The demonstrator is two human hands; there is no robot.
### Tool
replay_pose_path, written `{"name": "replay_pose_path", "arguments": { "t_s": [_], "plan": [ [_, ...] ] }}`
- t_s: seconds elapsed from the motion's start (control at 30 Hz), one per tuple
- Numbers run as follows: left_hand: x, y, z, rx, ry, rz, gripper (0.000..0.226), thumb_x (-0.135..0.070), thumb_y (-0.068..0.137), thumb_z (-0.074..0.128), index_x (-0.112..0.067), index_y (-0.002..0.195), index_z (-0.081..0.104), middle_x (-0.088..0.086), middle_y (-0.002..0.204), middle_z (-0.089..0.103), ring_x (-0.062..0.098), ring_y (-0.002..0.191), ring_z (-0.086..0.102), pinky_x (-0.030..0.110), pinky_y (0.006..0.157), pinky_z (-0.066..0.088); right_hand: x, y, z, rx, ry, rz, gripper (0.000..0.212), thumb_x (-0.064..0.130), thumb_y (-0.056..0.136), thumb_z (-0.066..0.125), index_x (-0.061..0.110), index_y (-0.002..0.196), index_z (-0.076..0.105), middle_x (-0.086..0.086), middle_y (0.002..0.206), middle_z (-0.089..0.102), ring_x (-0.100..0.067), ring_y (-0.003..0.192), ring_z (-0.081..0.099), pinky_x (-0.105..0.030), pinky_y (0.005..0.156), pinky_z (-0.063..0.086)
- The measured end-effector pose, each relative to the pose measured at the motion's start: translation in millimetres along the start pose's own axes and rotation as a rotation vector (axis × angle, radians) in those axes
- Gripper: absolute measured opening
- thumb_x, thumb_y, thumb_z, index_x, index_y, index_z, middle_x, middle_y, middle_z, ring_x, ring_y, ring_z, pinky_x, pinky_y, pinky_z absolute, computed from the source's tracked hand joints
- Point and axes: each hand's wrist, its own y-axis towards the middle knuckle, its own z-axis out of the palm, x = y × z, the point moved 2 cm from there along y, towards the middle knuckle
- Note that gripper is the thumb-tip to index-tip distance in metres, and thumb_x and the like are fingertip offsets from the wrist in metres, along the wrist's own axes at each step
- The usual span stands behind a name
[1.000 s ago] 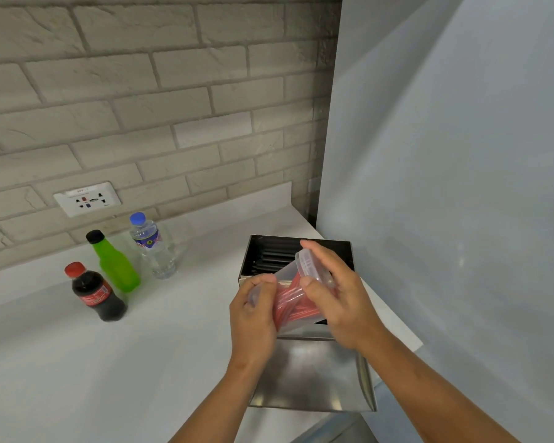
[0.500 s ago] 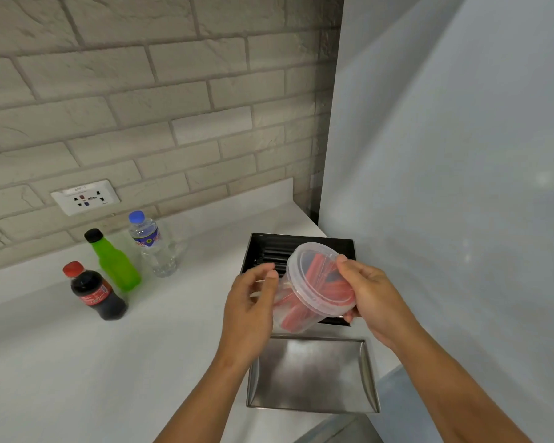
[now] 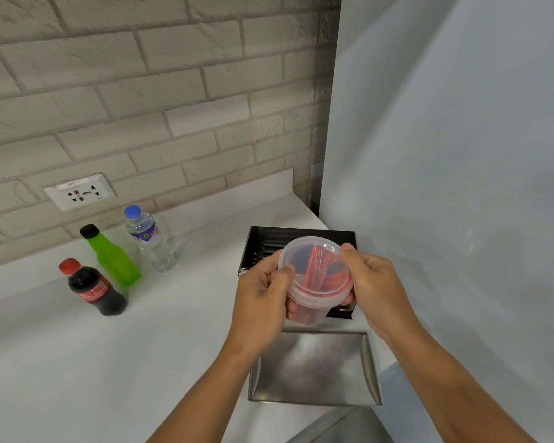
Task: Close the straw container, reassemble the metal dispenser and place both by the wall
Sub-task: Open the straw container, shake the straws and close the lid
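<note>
Right of centre in the frame, both hands hold a clear round straw container (image 3: 315,276) in the air above the white counter (image 3: 77,362). Its lid (image 3: 314,263) sits on top, and red straws (image 3: 317,266) show through the plastic. The left hand (image 3: 263,298) grips the container's left side with the thumb pressed on the lid's rim and the fingers curled underneath; the right hand (image 3: 375,286) clamps the right side, thumb on the rim. Whether the lid is fully sealed cannot be told. Directly behind the container stands the open metal dispenser box (image 3: 269,241), its dark inside showing, close to the grey panel (image 3: 445,155) on the right. Its separate metal cover (image 3: 314,369) lies flat on the counter below the hands. Toward the left, near the brick wall (image 3: 141,91), stand a cola bottle (image 3: 93,287), a green bottle (image 3: 112,257) and a water bottle (image 3: 151,238), under a wall socket (image 3: 80,191).
</note>
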Motion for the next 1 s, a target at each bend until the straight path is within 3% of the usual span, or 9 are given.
{"name": "replay_pose_path", "arguments": {
  "t_s": [0.07, 0.17, 0.27, 0.37, 0.5, 0.67, 0.8, 0.93, 1.0],
  "plan": [
    [4, 3, 0, -0.050, -0.024, -0.021, 0.036, -0.019, 0.109, 0.050, -0.042, 0.112, 0.077, 0.001, 0.059, 0.063, 0.009, 0.047, 0.054, 0.023, 0.047, 0.049, 1, -2, 1, -0.004, 0.008, -0.020, 0.057, 0.049, 0.105, 0.052, 0.007, 0.072, 0.072, -0.008, 0.047, 0.059, -0.012, 0.043, 0.058, -0.019, 0.047, 0.051],
    [6, 6, -5, -0.084, -0.016, -0.011, 0.031, -0.027, 0.110, 0.050, -0.042, 0.114, 0.077, 0.000, 0.057, 0.062, 0.008, 0.046, 0.054, 0.022, 0.046, 0.049, 2, -5, 3, 0.050, -0.016, -0.035, 0.050, 0.048, 0.107, 0.050, 0.015, 0.082, 0.078, -0.019, 0.063, 0.067, -0.018, 0.052, 0.063, -0.030, 0.056, 0.061],
    [7, 8, -10, -0.093, -0.002, -0.018, 0.031, -0.027, 0.111, 0.048, -0.036, 0.116, 0.078, -0.005, 0.052, 0.059, 0.006, 0.043, 0.052, 0.021, 0.044, 0.047, 3, -8, 4, 0.111, 0.055, -0.011, 0.036, 0.037, 0.108, 0.052, 0.024, 0.091, 0.081, -0.012, 0.065, 0.070, -0.019, 0.053, 0.063, -0.037, 0.059, 0.065],
    [6, 7, -13, -0.064, 0.002, -0.025, 0.031, -0.026, 0.110, 0.048, -0.034, 0.118, 0.076, -0.006, 0.055, 0.061, 0.006, 0.044, 0.052, 0.022, 0.044, 0.046, 6, -8, 4, 0.140, 0.121, 0.041, 0.034, 0.032, 0.107, 0.053, 0.024, 0.090, 0.082, -0.008, 0.061, 0.069, -0.017, 0.050, 0.063, -0.031, 0.055, 0.061],
    [2, 3, -12, 0.002, -0.043, 0.012, 0.031, -0.012, 0.108, 0.052, -0.020, 0.129, 0.073, -0.013, 0.063, 0.068, 0.004, 0.049, 0.062, 0.014, 0.049, 0.048, 7, -6, 10, 0.094, 0.051, 0.040, 0.049, 0.048, 0.107, 0.051, 0.014, 0.085, 0.078, -0.011, 0.062, 0.071, -0.016, 0.049, 0.066, -0.025, 0.050, 0.057],
    [12, 0, -27, -0.047, -0.028, -0.012, 0.032, -0.011, 0.110, 0.047, -0.019, 0.121, 0.077, -0.019, 0.061, 0.068, -0.003, 0.051, 0.064, 0.009, 0.048, 0.046, 3, -19, 20, 0.167, 0.090, 0.031, 0.033, 0.032, 0.107, 0.055, 0.024, 0.088, 0.081, -0.005, 0.065, 0.073, -0.013, 0.052, 0.068, -0.027, 0.052, 0.059],
    [31, -5, -59, -0.098, 0.032, -0.022, 0.029, -0.020, 0.109, 0.054, -0.031, 0.109, 0.081, -0.013, 0.061, 0.067, 0.003, 0.047, 0.059, 0.015, 0.045, 0.046, -4, -30, 40, 0.293, 0.090, 0.094, 0.024, 0.026, 0.106, 0.059, 0.028, 0.101, 0.082, -0.009, 0.072, 0.076, -0.018, 0.058, 0.071, -0.036, 0.061, 0.066],
    [57, -6, -104, -0.137, 0.200, -0.047, 0.025, -0.032, 0.106, 0.059, -0.045, 0.114, 0.078, 0.018, 0.076, 0.065, 0.011, 0.054, 0.051, 0.022, 0.050, 0.046, -11, -35, 74, 0.420, 0.076, 0.105, 0.022, 0.022, 0.104, 0.064, 0.036, 0.104, 0.082, -0.006, 0.080, 0.080, -0.020, 0.061, 0.077, -0.030, 0.056, 0.061],
    [69, -5, -130, -0.182, 0.293, -0.077, 0.024, -0.035, 0.104, 0.060, -0.046, 0.115, 0.077, 0.013, 0.078, 0.067, 0.007, 0.054, 0.053, 0.020, 0.054, 0.049, -19, -34, 94, 0.465, 0.043, 0.130, 0.019, 0.024, 0.102, 0.067, 0.035, 0.111, 0.080, -0.005, 0.087, 0.080, -0.020, 0.068, 0.078, -0.030, 0.060, 0.061]
  ]
}}
